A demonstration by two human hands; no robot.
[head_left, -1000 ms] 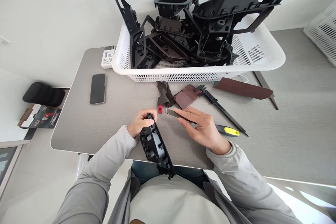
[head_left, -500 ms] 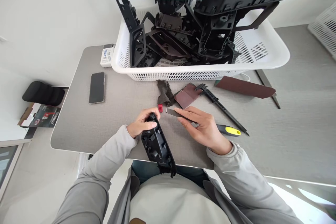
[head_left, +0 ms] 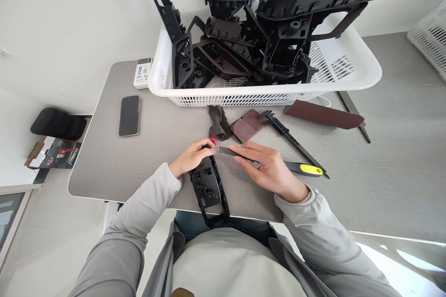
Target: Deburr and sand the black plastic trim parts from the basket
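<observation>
The person's left hand (head_left: 191, 157) pinches the far end of a black plastic part (head_left: 209, 184), whose long axis runs toward the body, near end slightly right, past the near edge of the table (head_left: 94, 158). Over on the right, the right hand (head_left: 270, 169) grips a flat-bladed tool (head_left: 228, 151) crosswise, tip pointing left, just beside the part's far end; whether they touch, I can't tell.
</observation>
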